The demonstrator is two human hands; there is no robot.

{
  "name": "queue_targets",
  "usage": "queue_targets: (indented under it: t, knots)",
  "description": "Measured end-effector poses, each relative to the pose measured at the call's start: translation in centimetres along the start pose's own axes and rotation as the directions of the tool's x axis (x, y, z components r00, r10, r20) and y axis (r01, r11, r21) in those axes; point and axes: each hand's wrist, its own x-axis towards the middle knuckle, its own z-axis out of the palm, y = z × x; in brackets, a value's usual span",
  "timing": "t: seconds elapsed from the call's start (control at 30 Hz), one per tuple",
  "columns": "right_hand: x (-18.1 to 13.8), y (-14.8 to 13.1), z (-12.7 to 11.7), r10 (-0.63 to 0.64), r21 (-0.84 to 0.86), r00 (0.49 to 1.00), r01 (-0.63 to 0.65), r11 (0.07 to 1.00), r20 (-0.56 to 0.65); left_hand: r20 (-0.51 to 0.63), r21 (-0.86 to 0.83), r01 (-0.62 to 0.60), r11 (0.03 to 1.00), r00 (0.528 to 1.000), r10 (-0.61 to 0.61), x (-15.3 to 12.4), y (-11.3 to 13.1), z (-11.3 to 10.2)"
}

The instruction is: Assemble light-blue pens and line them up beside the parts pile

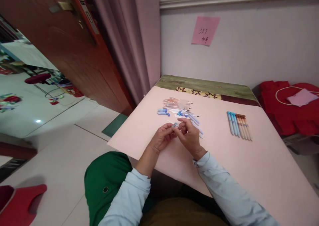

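Observation:
Both my hands meet over the near left part of the pink-covered table point(224, 166). My left hand point(161, 138) pinches a small blue pen part point(174, 124), with a thin white piece showing beside it. At the same part, the fingers of my right hand point(190, 136) are closed; its fingertips partly hide it. Just beyond lie loose pen parts: short blue pieces point(163, 112), clear pinkish barrels point(170, 103), white refills and pale lilac-blue barrels point(194, 119). To the right, several whole pens point(239, 126) rest in a row, some blue, some brown and cream.
A pink note point(205, 30) is stuck on the wall behind the table. Red cloth point(286, 109) lies to the right. At the left stand a brown door point(72, 53), a purple curtain point(129, 36) and a red stool point(25, 202). Green fabric point(107, 182) is beside my left arm.

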Motion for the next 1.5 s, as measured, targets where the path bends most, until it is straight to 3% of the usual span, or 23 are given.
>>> queue_targets:
  t: [0.1, 0.2, 0.33, 0.63, 0.77, 1.03, 1.23, 1.5]
  knots:
    - [-0.07, 0.11, -0.12, -0.082, -0.046, 0.996, 0.081, 0.996, -0.03, 0.011, -0.008, -0.028, 1.0, 1.0, 0.028, 0.01, 0.03, -0.05]
    - [-0.07, 0.07, -0.24, -0.162, -0.118, 0.987, 0.163, 0.98, 0.013, 0.029, -0.003, -0.032, 0.999, 0.999, 0.032, 0.06, 0.02, -0.11]
    - [-0.03, -0.01, -0.33, -0.128, -0.096, 0.992, 0.125, 0.987, -0.022, 0.015, 0.004, -0.02, 1.0, 1.0, 0.02, 0.11, -0.08, -0.23]
    - [0.17, 0.15, -0.64, -0.156, -0.12, 0.987, 0.16, 0.98, 0.041, 0.023, 0.028, -0.021, 0.999, 1.0, 0.021, 0.16, -0.13, -0.37]
    - [0.22, 0.17, -0.58, -0.097, -0.09, 0.995, 0.098, 0.991, 0.015, 0.007, 0.031, -0.021, 0.999, 1.0, 0.021, 0.19, -0.18, -0.27]
    - [0.5, 0.05, -0.32, 0.059, 0.087, 0.995, -0.066, 0.994, 0.08, -0.021, 0.058, 0.002, 0.998, 1.0, 0.0, 0.29, -0.4, -0.28]
    - [0.59, 0.21, -0.24, 0.263, 0.297, 0.962, -0.273, 0.915, 0.076, -0.064, 0.084, 0.02, 0.996, 0.998, -0.014, 0.4, -0.27, 0.07]
    - [0.7, 0.22, -0.19, 0.362, 0.429, 0.932, -0.326, 0.842, -0.004, -0.116, 0.054, 0.013, 0.998, 0.993, -0.007, 0.41, -0.29, -0.11]
